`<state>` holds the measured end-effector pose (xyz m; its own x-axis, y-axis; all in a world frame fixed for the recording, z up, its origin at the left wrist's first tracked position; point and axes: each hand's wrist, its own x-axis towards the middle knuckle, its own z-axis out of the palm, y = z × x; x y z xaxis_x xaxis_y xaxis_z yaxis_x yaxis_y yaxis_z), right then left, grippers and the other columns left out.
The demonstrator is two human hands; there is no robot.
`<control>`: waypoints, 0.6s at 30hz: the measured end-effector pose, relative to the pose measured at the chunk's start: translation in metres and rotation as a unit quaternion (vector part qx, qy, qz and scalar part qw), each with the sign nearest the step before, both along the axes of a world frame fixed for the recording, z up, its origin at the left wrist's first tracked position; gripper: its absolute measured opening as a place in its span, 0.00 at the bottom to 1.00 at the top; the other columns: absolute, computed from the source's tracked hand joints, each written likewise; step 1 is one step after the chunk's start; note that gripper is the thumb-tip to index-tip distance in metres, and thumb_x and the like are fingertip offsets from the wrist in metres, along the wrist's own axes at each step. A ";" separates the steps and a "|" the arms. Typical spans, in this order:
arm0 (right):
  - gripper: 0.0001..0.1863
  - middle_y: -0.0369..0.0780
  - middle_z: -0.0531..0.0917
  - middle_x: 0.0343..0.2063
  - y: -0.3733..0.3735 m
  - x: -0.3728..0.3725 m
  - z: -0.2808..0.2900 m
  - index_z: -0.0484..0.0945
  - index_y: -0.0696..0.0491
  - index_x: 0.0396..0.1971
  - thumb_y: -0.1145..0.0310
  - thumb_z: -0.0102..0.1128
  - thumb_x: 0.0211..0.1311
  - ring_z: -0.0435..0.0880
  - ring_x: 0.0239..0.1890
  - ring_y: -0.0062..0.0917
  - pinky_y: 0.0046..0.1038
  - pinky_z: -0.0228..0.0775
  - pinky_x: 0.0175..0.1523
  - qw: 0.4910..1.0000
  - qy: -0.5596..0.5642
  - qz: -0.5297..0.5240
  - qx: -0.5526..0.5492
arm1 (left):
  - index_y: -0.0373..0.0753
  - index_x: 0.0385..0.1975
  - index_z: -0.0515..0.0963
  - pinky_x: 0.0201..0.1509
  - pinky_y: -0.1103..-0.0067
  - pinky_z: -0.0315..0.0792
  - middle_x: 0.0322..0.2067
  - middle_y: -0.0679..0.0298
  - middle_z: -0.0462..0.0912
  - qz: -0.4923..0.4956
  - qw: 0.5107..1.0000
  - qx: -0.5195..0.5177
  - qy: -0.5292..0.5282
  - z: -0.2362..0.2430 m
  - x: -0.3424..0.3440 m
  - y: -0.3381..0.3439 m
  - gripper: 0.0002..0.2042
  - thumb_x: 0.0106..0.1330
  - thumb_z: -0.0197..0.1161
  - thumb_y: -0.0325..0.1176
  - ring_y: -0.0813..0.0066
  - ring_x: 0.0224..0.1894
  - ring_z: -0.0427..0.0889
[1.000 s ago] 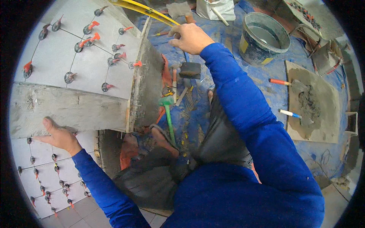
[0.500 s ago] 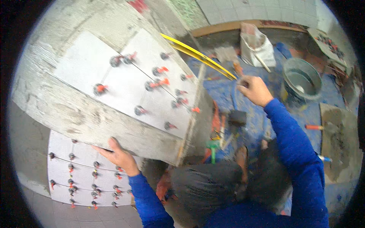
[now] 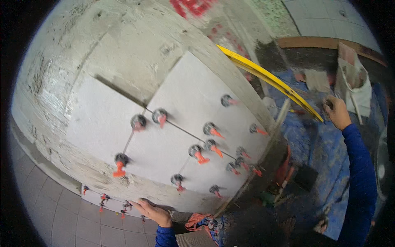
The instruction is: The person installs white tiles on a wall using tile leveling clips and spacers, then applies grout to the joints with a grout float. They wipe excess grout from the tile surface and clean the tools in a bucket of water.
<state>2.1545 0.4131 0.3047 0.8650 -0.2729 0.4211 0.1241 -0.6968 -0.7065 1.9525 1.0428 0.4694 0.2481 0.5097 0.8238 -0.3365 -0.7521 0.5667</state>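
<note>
White tiles point(image 3: 173, 142) cover part of a rough cement wall point(image 3: 119, 53). Several tile levelling clips point(image 3: 199, 154), dark round discs with orange-red handles, sit along the joints and edges. My left hand point(image 3: 152, 212) is open, fingers stretched along the lower edge of the cement surface, beside a lower tiled strip point(image 3: 111, 203) with more clips. Whether it touches that edge I cannot tell. Off to the right, my right hand point(image 3: 337, 112) has its fingers curled together; anything inside them is hidden. The lower end of a long yellow bar point(image 3: 267, 76) lies close to it.
A blue sheet point(image 3: 325, 164) covers the floor at right. On it are a white sack point(image 3: 354, 86), a dark block point(image 3: 305, 178) and scattered tools. Grey floor tiles point(image 3: 53, 197) lie at lower left. A wooden strip point(image 3: 304, 42) runs along the back.
The view has swung left and closer to the tiled wall, so the bucket has largely left the picture. My right hand now appears farther right, still curled. The left stays by the lower edge.
</note>
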 end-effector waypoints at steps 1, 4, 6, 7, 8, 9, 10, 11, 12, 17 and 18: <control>0.14 0.52 0.86 0.35 0.006 0.021 0.001 0.84 0.58 0.42 0.67 0.65 0.59 0.87 0.38 0.46 0.40 0.78 0.46 0.999 -0.031 0.020 0.020 | 0.24 0.76 0.47 0.79 0.67 0.48 0.76 0.43 0.49 0.004 1.000 0.024 0.004 -0.001 -0.002 0.003 0.36 0.79 0.49 0.44 0.58 0.77 0.53; 0.17 0.51 0.87 0.38 0.025 0.046 0.004 0.84 0.57 0.47 0.65 0.65 0.60 0.87 0.41 0.44 0.38 0.78 0.49 0.998 -0.029 0.030 0.051 | 0.26 0.75 0.52 0.79 0.64 0.50 0.75 0.40 0.51 0.002 0.999 -0.007 0.044 -0.005 -0.010 0.013 0.32 0.79 0.49 0.41 0.52 0.77 0.54; 0.20 0.52 0.86 0.43 0.028 0.054 0.016 0.83 0.56 0.50 0.62 0.64 0.61 0.86 0.44 0.47 0.40 0.77 0.51 0.997 0.062 0.039 -0.024 | 0.26 0.74 0.54 0.78 0.63 0.50 0.74 0.40 0.53 0.038 0.998 -0.008 0.040 -0.007 -0.012 0.020 0.32 0.79 0.49 0.42 0.52 0.76 0.55; 0.19 0.52 0.87 0.40 0.026 0.058 0.026 0.84 0.57 0.46 0.60 0.63 0.62 0.85 0.42 0.49 0.42 0.77 0.50 0.999 0.025 0.028 -0.031 | 0.26 0.74 0.54 0.78 0.63 0.51 0.74 0.40 0.54 0.053 0.998 0.000 0.031 -0.006 -0.011 0.024 0.31 0.79 0.49 0.42 0.52 0.75 0.56; 0.17 0.53 0.87 0.35 0.018 0.068 0.040 0.84 0.59 0.41 0.60 0.63 0.63 0.85 0.38 0.50 0.43 0.76 0.47 0.998 0.012 0.037 -0.051 | 0.25 0.73 0.55 0.78 0.63 0.51 0.74 0.40 0.54 0.062 0.998 0.004 0.016 -0.007 -0.011 0.025 0.31 0.80 0.49 0.42 0.52 0.75 0.56; 0.17 0.52 0.87 0.32 0.007 0.072 0.053 0.85 0.59 0.39 0.59 0.63 0.62 0.86 0.36 0.49 0.43 0.77 0.45 0.998 -0.018 0.039 -0.050 | 0.25 0.73 0.55 0.78 0.63 0.51 0.73 0.40 0.55 0.069 0.998 0.012 0.001 -0.007 -0.010 0.027 0.31 0.80 0.49 0.42 0.52 0.75 0.57; 0.17 0.52 0.87 0.33 -0.006 0.073 0.066 0.85 0.58 0.39 0.59 0.64 0.62 0.86 0.36 0.49 0.43 0.77 0.46 0.998 0.002 0.034 -0.060 | 0.25 0.73 0.56 0.77 0.63 0.52 0.73 0.40 0.56 0.070 0.997 0.020 -0.011 -0.006 -0.010 0.028 0.30 0.80 0.49 0.42 0.52 0.74 0.58; 0.17 0.51 0.87 0.33 -0.018 0.079 0.081 0.85 0.57 0.40 0.58 0.64 0.61 0.86 0.37 0.49 0.43 0.78 0.46 0.995 -0.046 0.052 -0.070 | 0.25 0.72 0.56 0.77 0.63 0.52 0.72 0.40 0.57 0.062 0.997 0.028 -0.031 -0.005 -0.008 0.029 0.30 0.80 0.48 0.42 0.52 0.74 0.58; 0.17 0.51 0.87 0.33 -0.026 0.082 0.091 0.85 0.56 0.40 0.58 0.64 0.60 0.87 0.38 0.48 0.42 0.78 0.47 0.997 -0.021 0.024 -0.077 | 0.25 0.72 0.57 0.77 0.63 0.52 0.72 0.40 0.58 0.048 0.997 0.032 -0.051 -0.004 -0.006 0.029 0.30 0.80 0.48 0.42 0.52 0.74 0.59; 0.18 0.49 0.88 0.36 -0.026 0.084 0.098 0.85 0.54 0.42 0.59 0.66 0.56 0.88 0.40 0.45 0.42 0.80 0.49 0.991 -0.009 0.048 -0.122 | 0.24 0.71 0.60 0.76 0.62 0.54 0.70 0.40 0.62 -0.142 0.976 0.058 -0.152 -0.003 0.018 0.017 0.29 0.81 0.48 0.42 0.52 0.72 0.63; 0.19 0.48 0.88 0.36 -0.015 0.086 0.093 0.85 0.53 0.43 0.59 0.66 0.55 0.88 0.40 0.45 0.41 0.80 0.49 0.989 0.008 0.067 -0.128 | 0.24 0.70 0.61 0.76 0.62 0.54 0.70 0.40 0.63 -0.205 0.960 0.059 -0.180 -0.004 0.023 0.014 0.28 0.81 0.48 0.42 0.52 0.71 0.63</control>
